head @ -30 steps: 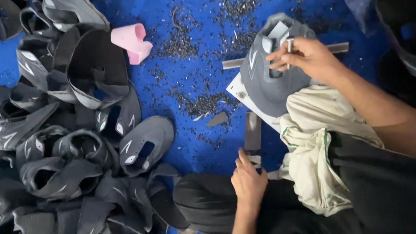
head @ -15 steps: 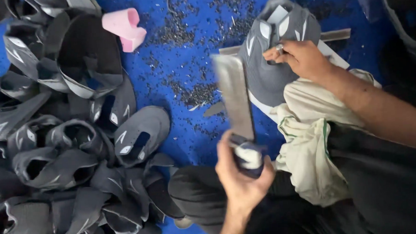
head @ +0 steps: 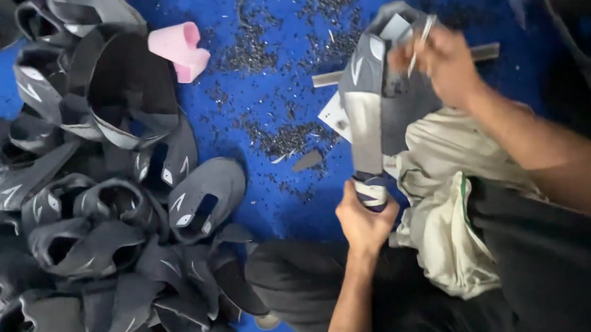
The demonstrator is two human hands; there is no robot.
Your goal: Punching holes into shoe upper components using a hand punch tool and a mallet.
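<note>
My left hand (head: 363, 217) grips the taped handle of a broad flat knife (head: 366, 135), whose blade points away from me and lies against a grey shoe upper (head: 398, 88). My right hand (head: 445, 61) holds that upper at its top edge, above a pale cloth (head: 442, 179) spread over my lap. The upper has white stripe marks on its side.
A big heap of grey shoe uppers (head: 92, 215) fills the left side of the blue floor (head: 271, 61). A pink foam block (head: 181, 50) lies near the heap. Dark trimmings (head: 287, 136) litter the floor. A metal bar (head: 486, 50) and white card (head: 336, 116) lie under the upper.
My left hand picked the knife up from the floor and raised its blade against the upper. My right hand lifted and tilted the upper.
</note>
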